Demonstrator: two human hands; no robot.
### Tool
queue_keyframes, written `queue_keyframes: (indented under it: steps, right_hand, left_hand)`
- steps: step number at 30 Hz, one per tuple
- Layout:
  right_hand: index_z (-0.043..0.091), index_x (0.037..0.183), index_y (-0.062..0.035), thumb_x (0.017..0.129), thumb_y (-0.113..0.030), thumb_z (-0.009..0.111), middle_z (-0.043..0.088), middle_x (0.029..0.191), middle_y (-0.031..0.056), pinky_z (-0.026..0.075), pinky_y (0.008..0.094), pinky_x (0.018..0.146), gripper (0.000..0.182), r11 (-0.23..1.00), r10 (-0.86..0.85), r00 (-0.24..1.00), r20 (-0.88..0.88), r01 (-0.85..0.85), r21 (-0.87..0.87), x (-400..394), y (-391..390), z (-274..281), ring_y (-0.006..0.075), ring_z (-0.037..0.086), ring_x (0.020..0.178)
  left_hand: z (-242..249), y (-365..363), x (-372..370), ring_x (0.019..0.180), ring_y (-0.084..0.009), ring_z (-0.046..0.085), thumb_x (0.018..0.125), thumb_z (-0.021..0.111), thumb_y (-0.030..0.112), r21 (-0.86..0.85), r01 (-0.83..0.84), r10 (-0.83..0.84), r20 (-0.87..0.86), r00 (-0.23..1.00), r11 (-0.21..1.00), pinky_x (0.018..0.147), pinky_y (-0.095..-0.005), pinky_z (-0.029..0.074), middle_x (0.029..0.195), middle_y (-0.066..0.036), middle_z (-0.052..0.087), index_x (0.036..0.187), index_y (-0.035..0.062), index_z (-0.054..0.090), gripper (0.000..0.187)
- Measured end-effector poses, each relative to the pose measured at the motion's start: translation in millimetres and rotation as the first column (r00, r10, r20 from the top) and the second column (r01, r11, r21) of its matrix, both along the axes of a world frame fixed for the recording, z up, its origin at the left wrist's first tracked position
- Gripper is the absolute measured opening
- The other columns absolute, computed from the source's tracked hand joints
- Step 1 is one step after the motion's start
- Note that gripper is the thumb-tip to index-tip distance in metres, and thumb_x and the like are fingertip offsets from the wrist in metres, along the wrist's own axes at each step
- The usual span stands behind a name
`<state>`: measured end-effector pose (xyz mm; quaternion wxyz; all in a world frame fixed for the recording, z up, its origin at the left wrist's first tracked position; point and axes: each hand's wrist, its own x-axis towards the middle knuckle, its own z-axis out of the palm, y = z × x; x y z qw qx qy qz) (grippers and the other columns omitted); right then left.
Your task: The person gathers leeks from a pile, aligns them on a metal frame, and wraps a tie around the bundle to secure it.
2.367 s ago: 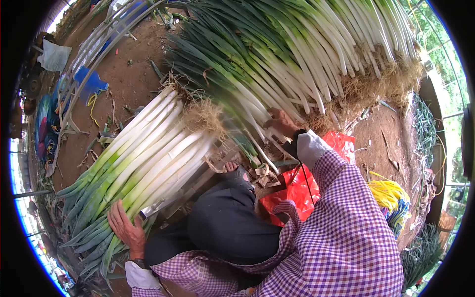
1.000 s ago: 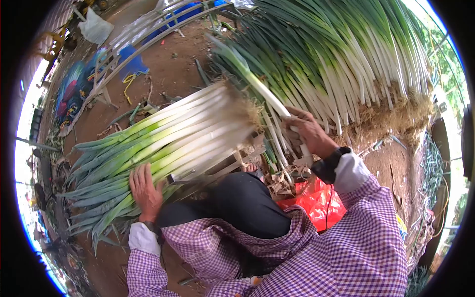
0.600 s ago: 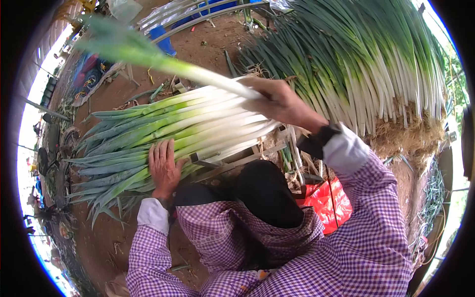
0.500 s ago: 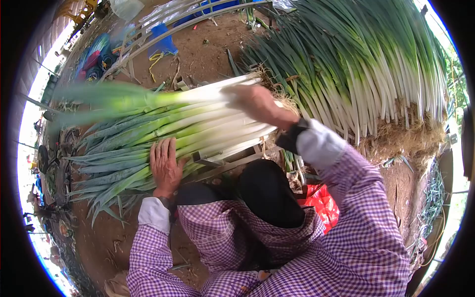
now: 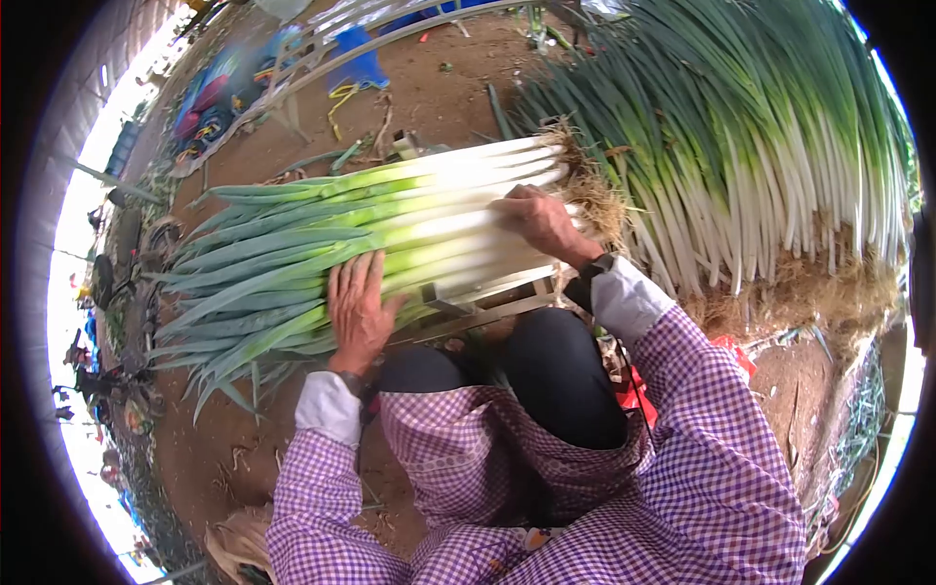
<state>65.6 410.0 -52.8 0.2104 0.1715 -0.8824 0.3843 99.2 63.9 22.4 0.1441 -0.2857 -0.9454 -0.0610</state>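
Many leeks (image 5: 429, 210) lie side by side in front of my knees, green leaves to the left, white stalks and roots to the right. My left hand (image 5: 360, 307) rests flat on the green part of the pile, fingers stretched out and holding nothing. Over the white stalks near the root end, my right hand (image 5: 541, 219) has its fingers curled around a leek's stalk; the exact grip is partly hidden. Beneath the pile, part of a metal frame (image 5: 487, 314) shows at the near side.
A larger heap of leeks (image 5: 731, 146) lies at the back right, its brown roots (image 5: 799, 292) toward me. Behind the pile are a pale rail (image 5: 390, 37) and a blue bag (image 5: 358, 60). Red plastic (image 5: 636, 395) lies by my right knee on the brown ground (image 5: 224, 468).
The leek that was blurred in motion above the pile, in my right hand, now lies among the others. My right hand has come down onto the stalks; my left hand stays on the leaves.
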Motion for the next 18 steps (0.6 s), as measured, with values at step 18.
queue_keyframes:
  steps: [18]
  right_hand:
    - [0.080,0.104,-0.0163,0.093,-0.031,0.072,0.069,0.095,0.0098,0.055,0.0438,0.080,0.020,0.993,-0.068,0.997,0.026,0.066,0.098,2.5,2.4,-20.9,0.0304,0.067,0.096]
  left_hand:
    - [-2.6,5.6,-32.3,0.137,-0.0321,0.051,0.095,0.069,0.031,-0.120,-0.049,0.027,-0.177,0.984,0.992,0.123,-0.0546,0.028,0.139,-0.012,0.063,0.137,0.0058,0.062,0.049]
